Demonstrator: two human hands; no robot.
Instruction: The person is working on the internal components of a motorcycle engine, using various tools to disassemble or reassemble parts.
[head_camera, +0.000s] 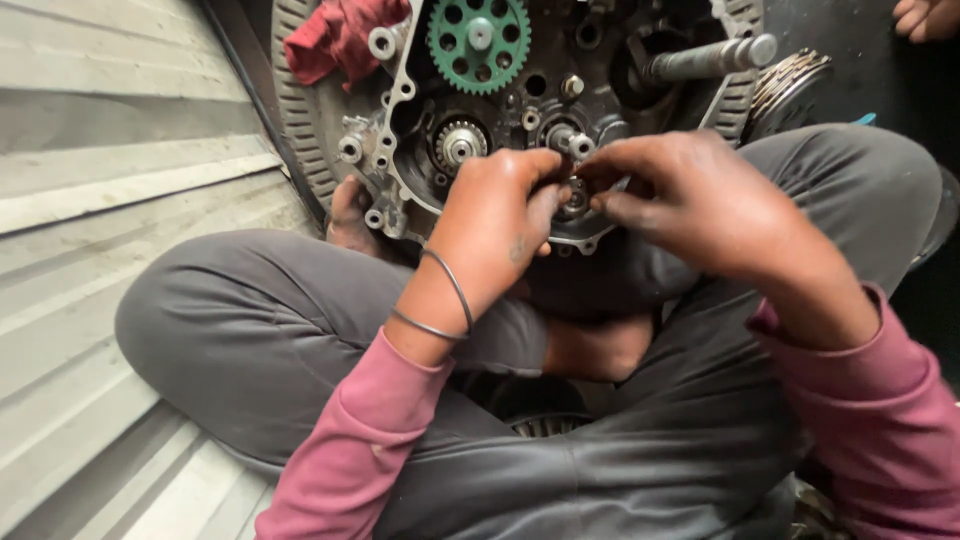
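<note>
An open engine case (400, 100) rests on a tyre between my crossed legs. It shows a green gear (480, 40), a small steel gear (458, 142) and a long shaft (710, 58). My left hand (495, 225) and my right hand (690, 195) meet at the lower edge of the case. Their fingertips pinch a small round metal part (574, 198) near a short shaft (568, 138). Both hands are greasy. Thin wire bangles circle my left wrist.
A red rag (335, 35) lies on the tyre at the top left. A stack of clutch plates (790, 80) leans at the top right. A corrugated metal shutter (110, 200) runs along the left. Another person's hand (928, 18) shows in the top right corner.
</note>
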